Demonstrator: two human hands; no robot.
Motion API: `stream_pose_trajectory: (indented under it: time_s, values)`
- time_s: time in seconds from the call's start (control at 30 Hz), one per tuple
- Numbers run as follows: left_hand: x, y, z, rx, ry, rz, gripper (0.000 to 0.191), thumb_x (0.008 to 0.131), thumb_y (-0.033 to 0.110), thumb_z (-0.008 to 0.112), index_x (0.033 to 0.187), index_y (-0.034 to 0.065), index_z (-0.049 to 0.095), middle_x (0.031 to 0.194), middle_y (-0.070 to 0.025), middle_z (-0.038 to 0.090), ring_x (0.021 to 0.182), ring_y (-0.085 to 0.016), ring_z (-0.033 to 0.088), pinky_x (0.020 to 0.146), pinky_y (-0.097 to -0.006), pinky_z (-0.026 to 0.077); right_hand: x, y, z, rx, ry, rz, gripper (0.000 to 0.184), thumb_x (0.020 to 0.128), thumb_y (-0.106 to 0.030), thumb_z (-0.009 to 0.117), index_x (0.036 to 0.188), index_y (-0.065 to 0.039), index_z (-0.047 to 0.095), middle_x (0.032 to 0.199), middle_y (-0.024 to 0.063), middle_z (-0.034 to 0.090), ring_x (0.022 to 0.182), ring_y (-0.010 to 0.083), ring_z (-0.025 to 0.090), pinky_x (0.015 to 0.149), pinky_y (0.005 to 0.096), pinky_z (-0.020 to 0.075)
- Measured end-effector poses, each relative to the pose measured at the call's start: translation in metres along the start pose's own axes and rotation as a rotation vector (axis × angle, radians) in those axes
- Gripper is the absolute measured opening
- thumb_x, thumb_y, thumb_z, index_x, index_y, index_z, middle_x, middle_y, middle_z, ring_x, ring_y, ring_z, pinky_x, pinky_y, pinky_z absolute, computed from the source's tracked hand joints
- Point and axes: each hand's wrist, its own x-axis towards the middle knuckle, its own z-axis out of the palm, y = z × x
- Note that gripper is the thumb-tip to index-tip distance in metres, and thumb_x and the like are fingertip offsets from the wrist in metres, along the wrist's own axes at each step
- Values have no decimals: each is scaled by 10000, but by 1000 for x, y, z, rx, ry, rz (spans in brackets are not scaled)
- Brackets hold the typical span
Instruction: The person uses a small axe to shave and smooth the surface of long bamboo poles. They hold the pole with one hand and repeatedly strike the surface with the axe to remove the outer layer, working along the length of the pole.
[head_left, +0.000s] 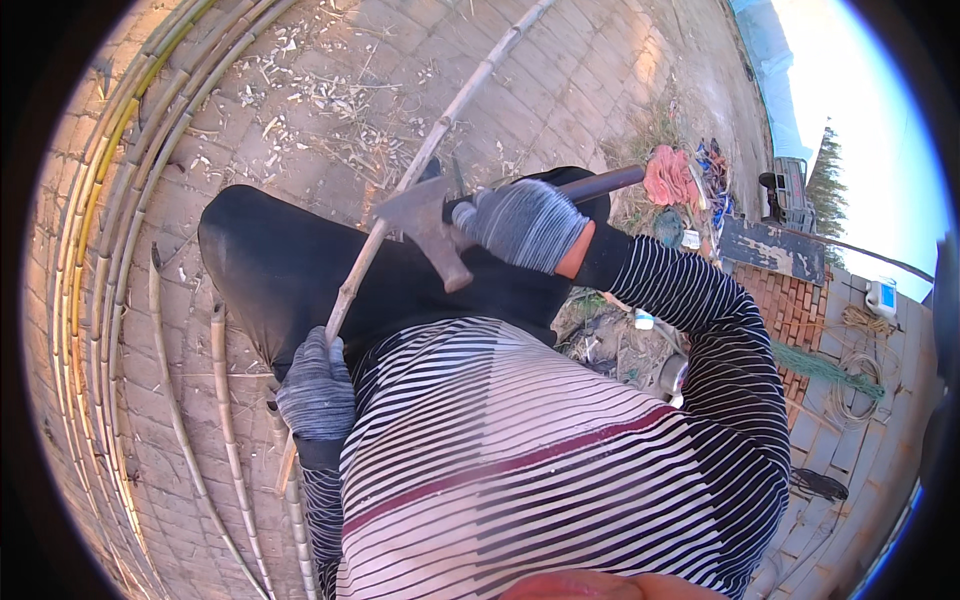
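A long bamboo pole (442, 124) runs from the top of the view down across my dark-trousered legs. Near its lower part, my left hand (316, 390), in a grey knitted glove, is closed around it. My right hand (525, 225), gloved alike, grips a hatchet (424, 217) close to its head, and the handle sticks out behind the hand to the right. The wide steel blade lies over the pole in this view; whether it touches the pole, I cannot tell.
Several bamboo poles (112, 247) lie along the left on the brick paving (570, 90). Pale chips (315, 90) are scattered ahead. To the right are a pink cloth (670, 176), a dark board (772, 247), green netting (825, 367) and a brick wall. A parked vehicle (791, 193) stands beyond.
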Motion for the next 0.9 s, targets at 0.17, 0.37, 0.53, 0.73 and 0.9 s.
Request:
stream_pose_trajectory:
  time_s: [0.17, 0.37, 0.53, 0.73, 0.9]
  values:
    - [8, 5, -3, 22, 72, 77, 344, 996, 308, 579, 1198, 41, 657, 1043, -181, 708, 901, -369, 697, 797, -463, 559, 3, 16, 5, 13, 126, 269, 147, 901, -145, 562, 986, -68, 653, 791, 150, 701, 716, 310, 712, 592, 414, 560]
    - [2, 6, -7, 87, 44, 68, 334, 1001, 298, 571, 1198, 41, 656, 1030, -175, 709, 879, -355, 705, 775, -455, 567, 9, 22, 8, 30, -5, -12, 182, 921, -156, 532, 1030, -78, 656, 796, 150, 700, 730, 327, 707, 650, 428, 566]
    - [4, 2, -8, 127, 155, 121, 299, 998, 294, 579, 1177, 72, 671, 1016, -166, 715, 820, -338, 714, 721, -445, 576, 8, 126, -12, 32, 103, 679, 312, 917, -231, 619, 1212, -132, 617, 963, 187, 713, 890, 378, 689, 765, 463, 555]
    - [19, -4, -7, 192, 252, 148, 282, 995, 300, 589, 1173, 99, 676, 956, -145, 726, 750, -327, 715, 673, -428, 577, -4, 39, 37, 182, 319, -79, 192, 925, -146, 554, 1094, -82, 621, 828, 127, 702, 787, 309, 720, 654, 417, 569]
    - [6, 0, 3, 232, 217, 161, 281, 989, 291, 596, 1173, 92, 670, 965, -140, 716, 754, -321, 710, 659, -429, 568, 28, 81, 2, -14, 6, 187, 256, 959, -158, 505, 1168, -93, 637, 862, 141, 718, 798, 338, 720, 670, 443, 572]
